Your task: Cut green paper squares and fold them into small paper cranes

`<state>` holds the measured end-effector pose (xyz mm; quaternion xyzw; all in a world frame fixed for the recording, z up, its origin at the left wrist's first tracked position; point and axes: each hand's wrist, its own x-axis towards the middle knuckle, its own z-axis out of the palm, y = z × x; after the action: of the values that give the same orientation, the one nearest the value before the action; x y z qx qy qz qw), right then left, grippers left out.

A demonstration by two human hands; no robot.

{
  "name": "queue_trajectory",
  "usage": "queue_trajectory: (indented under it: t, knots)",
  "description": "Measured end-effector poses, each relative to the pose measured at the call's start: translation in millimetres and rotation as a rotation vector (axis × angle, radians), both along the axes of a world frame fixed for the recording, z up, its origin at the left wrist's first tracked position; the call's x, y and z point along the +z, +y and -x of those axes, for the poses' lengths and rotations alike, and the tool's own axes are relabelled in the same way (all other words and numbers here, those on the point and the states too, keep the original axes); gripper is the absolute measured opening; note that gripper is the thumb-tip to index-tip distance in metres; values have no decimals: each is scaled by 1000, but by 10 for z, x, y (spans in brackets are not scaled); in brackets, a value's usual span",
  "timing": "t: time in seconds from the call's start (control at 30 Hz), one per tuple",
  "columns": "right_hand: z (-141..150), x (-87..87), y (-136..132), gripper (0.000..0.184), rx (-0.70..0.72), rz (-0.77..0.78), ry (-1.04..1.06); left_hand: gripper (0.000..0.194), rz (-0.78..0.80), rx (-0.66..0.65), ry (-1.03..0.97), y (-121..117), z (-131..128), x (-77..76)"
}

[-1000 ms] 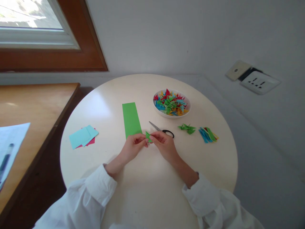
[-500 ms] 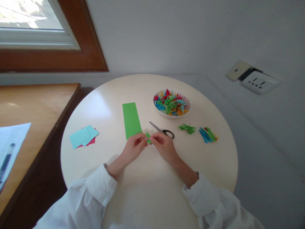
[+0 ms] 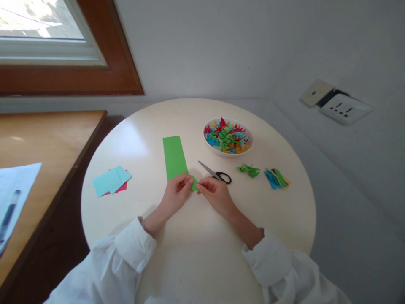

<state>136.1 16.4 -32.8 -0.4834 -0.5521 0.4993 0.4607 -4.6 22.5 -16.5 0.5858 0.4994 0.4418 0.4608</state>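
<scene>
Green paper, a small piece (image 3: 194, 184), is pinched by the left hand (image 3: 178, 191) and right hand (image 3: 217, 194) mid-table (image 3: 202, 249), presumably for fine control. Scissors (image 3: 215, 173) lie just beyond, on the far side, likely for easy reach.

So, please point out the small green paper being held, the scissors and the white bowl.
Small green paper (image 3: 194, 184): head view, its visible middle.
Scissors (image 3: 217, 174): head view, where blades meet handle.
White bowl (image 3: 228, 155): head view, its front wall.
</scene>
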Motion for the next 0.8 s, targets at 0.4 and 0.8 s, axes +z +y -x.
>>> queue_trajectory:
  t: [0.4,0.8]
  knots:
    - [-49,48,11,17,-27,-75,-84,33,110,-139,-83,19,-2,-56]
    - [-362,16,65,5,-215,-416,-952,35,136,-30,-179,68,42,-81]
